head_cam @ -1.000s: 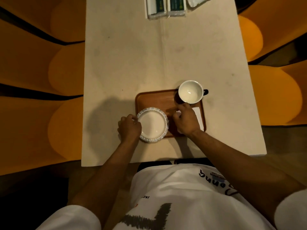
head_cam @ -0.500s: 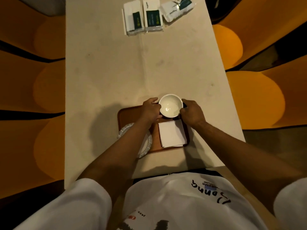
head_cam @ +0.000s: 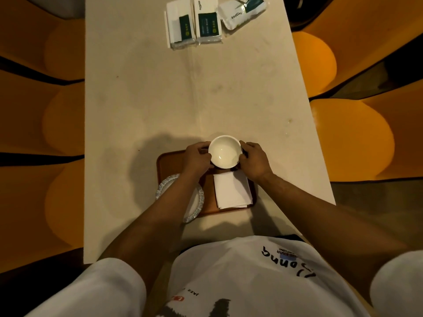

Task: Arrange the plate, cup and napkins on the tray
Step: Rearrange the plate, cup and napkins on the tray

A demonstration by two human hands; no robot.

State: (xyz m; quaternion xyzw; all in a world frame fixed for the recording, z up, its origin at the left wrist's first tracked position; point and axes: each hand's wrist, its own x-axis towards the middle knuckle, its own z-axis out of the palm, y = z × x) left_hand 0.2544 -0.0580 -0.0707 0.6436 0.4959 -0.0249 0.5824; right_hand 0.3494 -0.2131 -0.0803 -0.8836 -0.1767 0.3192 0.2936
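White cup (head_cam: 225, 151) being seated at the 12 o'clock end of the brown tray (head_cam: 169, 162), both hands on it.

The cup is gripped from either side: the left hand (head_cam: 197, 158) is curled against its 9 o'clock wall and the right hand (head_cam: 254, 161) against its 3 o'clock wall, neither spread wide. The cup is seen to be empty, and whether it rests on the tray or is held just above cannot be told. The placing step is judged nearly done; the next move calls for a level set-down and a release without nudging the folded white napkins (head_cam: 232, 189), lying on the tray just at 6 o'clock of the cup. The ruffled-rim plate (head_cam: 165, 186), empty where it shows, overhangs the tray's 7 o'clock corner under the left forearm, so it probably needs sliding inward. Three sealed tissue packs (head_cam: 204, 19) lie well apart at the table's (head_cam: 229, 88) 12 o'clock end.
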